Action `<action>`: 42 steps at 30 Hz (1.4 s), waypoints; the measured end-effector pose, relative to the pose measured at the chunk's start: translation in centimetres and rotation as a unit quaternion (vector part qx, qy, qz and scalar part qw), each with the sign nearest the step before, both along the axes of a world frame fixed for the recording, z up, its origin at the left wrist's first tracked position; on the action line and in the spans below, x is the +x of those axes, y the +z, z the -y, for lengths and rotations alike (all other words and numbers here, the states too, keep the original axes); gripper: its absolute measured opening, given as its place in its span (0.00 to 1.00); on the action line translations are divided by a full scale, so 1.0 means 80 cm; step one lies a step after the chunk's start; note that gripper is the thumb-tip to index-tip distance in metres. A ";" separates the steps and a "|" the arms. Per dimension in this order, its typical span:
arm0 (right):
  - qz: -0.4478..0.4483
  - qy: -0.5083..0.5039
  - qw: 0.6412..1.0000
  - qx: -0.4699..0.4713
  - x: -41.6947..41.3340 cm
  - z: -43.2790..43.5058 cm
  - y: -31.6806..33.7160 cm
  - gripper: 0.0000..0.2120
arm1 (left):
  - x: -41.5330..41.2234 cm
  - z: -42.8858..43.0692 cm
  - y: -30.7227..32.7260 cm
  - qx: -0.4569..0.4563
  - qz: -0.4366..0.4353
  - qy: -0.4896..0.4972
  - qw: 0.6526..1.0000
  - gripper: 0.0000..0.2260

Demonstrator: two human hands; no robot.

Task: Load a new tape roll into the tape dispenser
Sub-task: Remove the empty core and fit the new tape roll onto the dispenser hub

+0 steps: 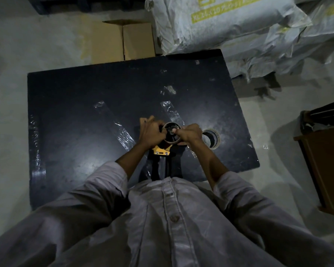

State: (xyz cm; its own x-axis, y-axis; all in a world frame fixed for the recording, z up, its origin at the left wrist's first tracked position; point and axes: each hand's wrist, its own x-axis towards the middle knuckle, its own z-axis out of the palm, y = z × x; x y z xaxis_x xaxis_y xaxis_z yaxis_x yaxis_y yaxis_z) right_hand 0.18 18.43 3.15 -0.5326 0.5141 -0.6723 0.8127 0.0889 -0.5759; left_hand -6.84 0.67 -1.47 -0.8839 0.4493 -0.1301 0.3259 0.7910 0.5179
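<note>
Both hands work close together above the middle of the dark, glossy rectangular bench (pixel 75 112). His left hand (pixel 151 134) is curled around the left side of a brown cardboard tape core ring (pixel 172 143), and his right hand (pixel 190 133) grips its right side, thumb hooked over the rim toward the black hub inside. That ring sits on the yellow-and-black handheld tape dispenser (pixel 161 152), whose yellow plate shows just below the hands, near the bench's front edge and the grey buttoned shirt (pixel 172 218). Just right of the right hand, resting on the bench, lies a roll of clear packing tape with a pale core (pixel 213 139), partly hidden by the wrist. Crinkled strips of clear tape (pixel 123 133) are stuck to the bench surface left of the hands and beyond them. Past the bench's far edge stands an open brown cardboard box (pixel 137 40), with large white woven sacks printed in yellow-green (pixel 229 22) to the far right.
</note>
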 end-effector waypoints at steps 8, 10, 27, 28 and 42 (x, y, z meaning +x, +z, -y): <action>-0.075 -0.062 0.989 -0.109 0.017 -0.007 0.014 0.28 | 0.002 -0.002 0.010 0.015 0.034 0.030 0.999 0.09; -0.083 -0.057 0.989 -0.109 0.016 -0.005 0.019 0.25 | 0.001 -0.001 0.016 0.022 0.046 0.034 0.998 0.06; -0.064 -0.040 0.993 -0.089 0.010 -0.014 0.018 0.18 | 0.003 -0.008 0.039 0.006 0.116 0.036 0.993 0.10; -0.064 -0.039 0.993 -0.086 0.009 -0.014 0.017 0.19 | 0.003 -0.007 0.037 0.011 0.119 0.036 0.992 0.09; -0.054 -0.041 0.993 -0.097 0.008 -0.016 0.015 0.19 | 0.000 0.016 0.046 0.069 0.180 0.044 0.980 0.17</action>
State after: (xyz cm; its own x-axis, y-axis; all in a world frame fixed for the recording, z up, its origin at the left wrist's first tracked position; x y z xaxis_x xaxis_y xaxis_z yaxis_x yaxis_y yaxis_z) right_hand 0.79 19.71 4.33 -0.5688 0.4256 -0.7037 0.7448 -0.0965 -0.6603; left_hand -6.87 -0.58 2.22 -0.8275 0.4092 -0.3844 0.0365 0.7223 0.6906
